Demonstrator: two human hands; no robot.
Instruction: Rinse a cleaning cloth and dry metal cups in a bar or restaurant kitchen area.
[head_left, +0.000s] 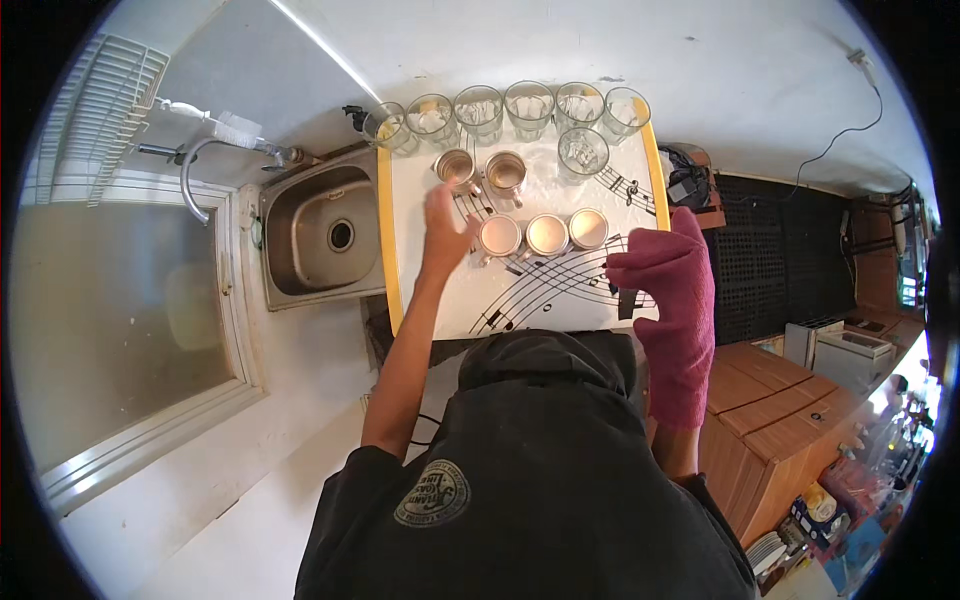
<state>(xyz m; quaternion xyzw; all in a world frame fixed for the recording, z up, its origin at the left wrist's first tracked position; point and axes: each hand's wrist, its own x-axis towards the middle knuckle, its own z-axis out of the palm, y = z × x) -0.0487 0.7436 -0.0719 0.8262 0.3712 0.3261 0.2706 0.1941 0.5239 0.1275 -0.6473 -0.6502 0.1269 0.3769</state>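
My left hand is bare, its thumb and fingers apart. Its fingertips overlap the near side of a metal mug; whether they touch it I cannot tell. Another metal mug stands to its right, mouth up. Closer to me, three mugs form a row and look upside down, with pale round faces upward. A pink knitted mitt covers my right hand, at the table's right edge, with nothing seen in its grasp. Several clear drinking glasses line the table's back, and one glass stands before them.
The white table has yellow side edges and printed music notes. Left of it is a steel sink with a curved faucet and a bottle brush. A cardboard box stands at right behind me, near a black mat.
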